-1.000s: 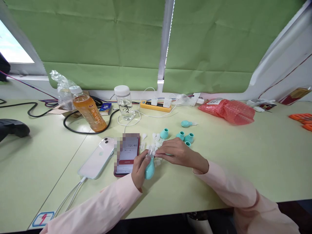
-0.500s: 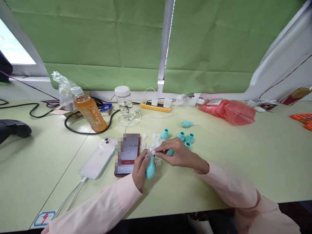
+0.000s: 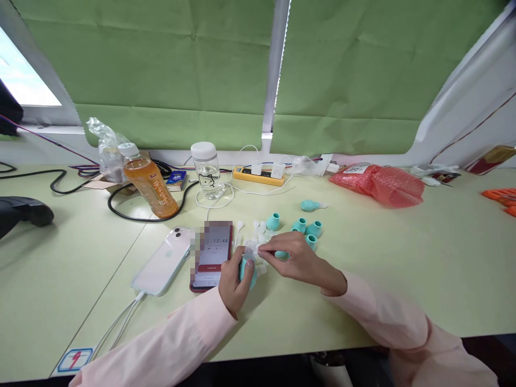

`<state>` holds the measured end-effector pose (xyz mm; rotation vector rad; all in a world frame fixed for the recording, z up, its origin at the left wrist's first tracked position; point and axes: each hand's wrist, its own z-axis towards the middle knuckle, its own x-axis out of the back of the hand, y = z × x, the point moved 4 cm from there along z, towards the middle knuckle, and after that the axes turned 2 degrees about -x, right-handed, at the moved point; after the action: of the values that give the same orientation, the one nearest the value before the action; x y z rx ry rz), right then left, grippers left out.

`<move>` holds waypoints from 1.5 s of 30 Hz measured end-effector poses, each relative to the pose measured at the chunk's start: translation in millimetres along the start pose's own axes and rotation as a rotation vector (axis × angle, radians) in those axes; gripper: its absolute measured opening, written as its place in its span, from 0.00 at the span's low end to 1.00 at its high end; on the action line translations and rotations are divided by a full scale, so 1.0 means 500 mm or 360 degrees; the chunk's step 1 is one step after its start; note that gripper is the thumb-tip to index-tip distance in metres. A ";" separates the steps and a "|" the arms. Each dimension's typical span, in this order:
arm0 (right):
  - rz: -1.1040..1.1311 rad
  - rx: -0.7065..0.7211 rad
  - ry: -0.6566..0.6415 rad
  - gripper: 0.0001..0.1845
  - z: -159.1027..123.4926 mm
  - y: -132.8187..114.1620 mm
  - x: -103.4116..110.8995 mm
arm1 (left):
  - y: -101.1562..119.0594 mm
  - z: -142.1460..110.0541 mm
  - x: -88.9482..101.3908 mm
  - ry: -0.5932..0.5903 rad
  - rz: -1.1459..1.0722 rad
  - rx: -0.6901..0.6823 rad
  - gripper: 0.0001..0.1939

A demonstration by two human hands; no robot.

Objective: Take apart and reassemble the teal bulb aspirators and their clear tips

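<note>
"Where was the blue-green bulb (image 3: 252, 281)?"

"In the left hand (image 3: 235, 277), above the table (image 3: 423, 258), toward its near edge. The fingers were wrapped snugly around it, and a clear piece (image 3: 250, 248) was at its top."

"And the right hand (image 3: 296, 259)?"

"Its fingertips were pinched together, right by the clear piece. I couldn't tell if they had a tiny bit between them — it was too small to see."

"What step was that, do you think?"

"The fiddly one, I think: working on the bulb's top. The left hand did the holding and the right hand did the little work."

"What did the next move call for?"

"Going slow, I'd say — a steady left hand, and right fingers lined up nicely with the top."

"What else was near?"

"Small white bits (image 3: 260, 227) lay just past the hands, toward the table's far edge. Blue-green cups (image 3: 273, 222) stood around there too, and a red-edged phone (image 3: 210, 276) lay beside the left hand."
</note>
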<state>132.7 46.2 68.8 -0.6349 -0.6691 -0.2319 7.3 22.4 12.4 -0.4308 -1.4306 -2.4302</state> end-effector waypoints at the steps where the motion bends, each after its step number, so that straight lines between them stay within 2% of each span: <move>1: -0.0062 0.0064 0.0030 0.07 -0.002 -0.003 -0.001 | 0.000 0.000 0.000 0.0006 0.0044 -0.0010 0.08; 6: -0.0136 0.0135 0.0075 0.06 -0.005 -0.008 -0.007 | -0.003 0.002 -0.001 0.0018 0.0074 0.0005 0.08; 18: 0.0034 0.0031 0.0148 0.04 0.000 -0.011 -0.004 | -0.013 0.006 -0.007 0.0073 -0.0284 0.0218 0.12; 27: 0.0067 0.0031 0.0177 0.04 -0.005 -0.012 -0.014 | -0.018 0.012 -0.007 0.0071 -0.0262 0.0307 0.11; 32: 0.0045 0.0022 0.0159 0.04 -0.004 -0.012 -0.006 | -0.028 0.018 0.001 0.0167 -0.0278 0.0397 0.11; 35: -0.0097 -0.0150 0.0020 0.05 0.007 0.016 0.008 | -0.027 0.014 -0.002 0.0114 -0.0432 0.0447 0.12; 39: -0.0379 -0.0369 -0.0322 0.07 0.020 0.069 0.007 | -0.023 0.010 -0.003 0.0116 -0.0567 0.0484 0.12; 45: -0.0646 -0.0354 -0.0503 0.09 0.014 0.101 -0.014 | -0.021 0.013 -0.005 0.0072 -0.0559 0.0495 0.12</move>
<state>143.9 90.5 44.7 -0.7524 -1.0870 -0.5973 6.2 33.1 5.8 -0.0552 -1.9609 -2.3829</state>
